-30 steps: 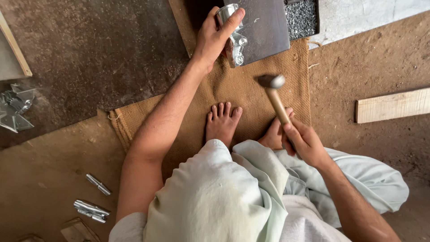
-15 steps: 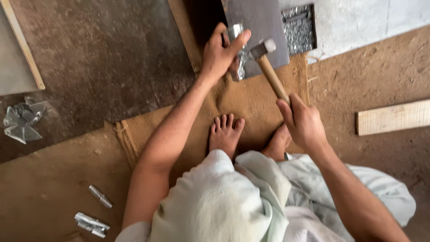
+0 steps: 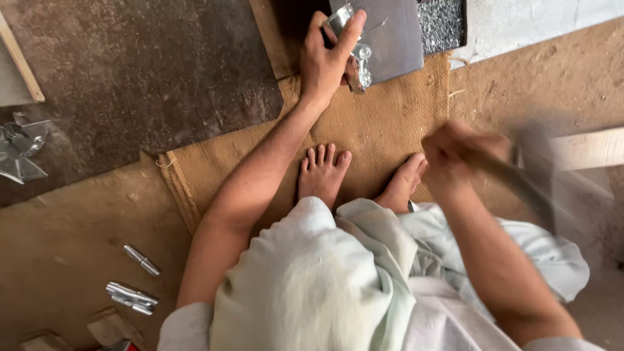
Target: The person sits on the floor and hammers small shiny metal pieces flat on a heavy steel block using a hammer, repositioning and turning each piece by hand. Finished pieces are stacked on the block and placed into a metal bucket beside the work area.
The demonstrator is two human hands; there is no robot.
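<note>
My left hand (image 3: 328, 55) is stretched forward and grips a small shiny metal piece (image 3: 359, 60), holding it against a flat grey metal block (image 3: 390, 36). My right hand (image 3: 458, 156) is closed round the wooden handle of a hammer (image 3: 520, 185), drawn back to the right and blurred by motion; its head is too smeared to make out. Both bare feet rest on a burlap mat (image 3: 377, 123) between my hands.
A tray of small dark metal bits (image 3: 442, 19) lies behind the block. A wooden plank (image 3: 588, 148) lies at the right. Shiny metal pieces (image 3: 133, 296) lie on the dirt floor at lower left, with crumpled sheet metal (image 3: 19, 149) at the left edge.
The hammer was raised, came down on the metal piece at the block, and has now swung back out to the right. My left hand has kept its hold on the piece.
</note>
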